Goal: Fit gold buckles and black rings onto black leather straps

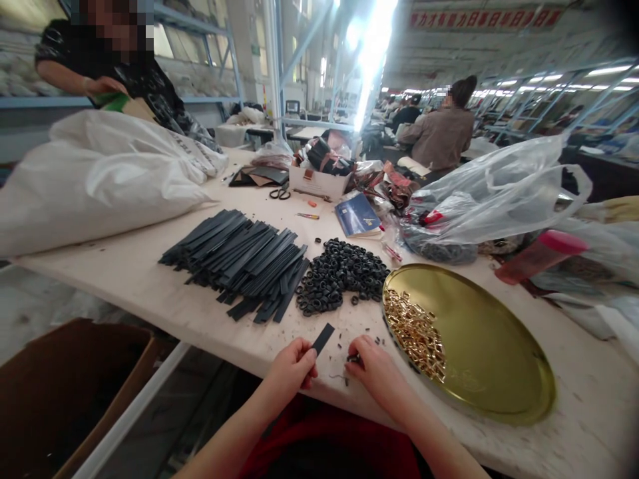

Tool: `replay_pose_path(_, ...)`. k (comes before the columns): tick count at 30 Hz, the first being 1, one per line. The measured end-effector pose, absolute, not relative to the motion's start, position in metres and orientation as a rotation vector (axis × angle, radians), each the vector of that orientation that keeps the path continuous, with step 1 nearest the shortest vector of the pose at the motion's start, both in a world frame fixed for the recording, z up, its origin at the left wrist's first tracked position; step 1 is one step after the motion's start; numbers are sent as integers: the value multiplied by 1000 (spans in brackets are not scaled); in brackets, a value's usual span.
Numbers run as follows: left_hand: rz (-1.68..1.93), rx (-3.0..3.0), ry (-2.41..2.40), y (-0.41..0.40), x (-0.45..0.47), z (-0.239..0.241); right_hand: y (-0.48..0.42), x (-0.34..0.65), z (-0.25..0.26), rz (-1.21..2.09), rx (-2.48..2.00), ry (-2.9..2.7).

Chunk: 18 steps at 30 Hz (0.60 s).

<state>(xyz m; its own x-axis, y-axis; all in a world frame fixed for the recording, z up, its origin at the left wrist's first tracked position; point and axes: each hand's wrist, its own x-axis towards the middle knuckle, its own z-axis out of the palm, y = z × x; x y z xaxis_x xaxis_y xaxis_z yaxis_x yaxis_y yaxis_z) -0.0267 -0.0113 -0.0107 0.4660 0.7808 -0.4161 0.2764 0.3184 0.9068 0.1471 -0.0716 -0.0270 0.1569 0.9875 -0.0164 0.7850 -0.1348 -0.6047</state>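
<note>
My left hand [295, 362] pinches a short black strip [323, 338] near the table's front edge, its free end pointing away from me. To its right, my right hand [372, 364] is closed with its fingertips low over the tabletop. A small black piece [353, 358] shows at those fingertips; its exact shape is partly hidden. Beyond my hands lies a heap of small black loops [344, 273], and left of that a pile of long black strips [239, 259]. Small dark scraps are scattered around my right hand.
A round gold tray [489, 346] with small gold metal buckles [414, 332] stands at right. Behind are a blue notebook [357, 215], scissors [280, 193], a white box [317, 183] and plastic bags [479, 199]. A white sack [100, 179] covers the table's left. Another person stands behind it.
</note>
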Motion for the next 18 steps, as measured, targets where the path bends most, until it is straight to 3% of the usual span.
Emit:
replay_pose_path(6,351,1231,1042,-16,-16,-7,-72,153,-36,750,-1830,-1250)
replay_pose_path(12,404,1066,1120,-11,-15,-10,-78,160,-30,498,-1966,-1464)
replay_pose_path(18,350,1039,1088,-15,-20,-14,-72,146,-31,556,-2053,-1692)
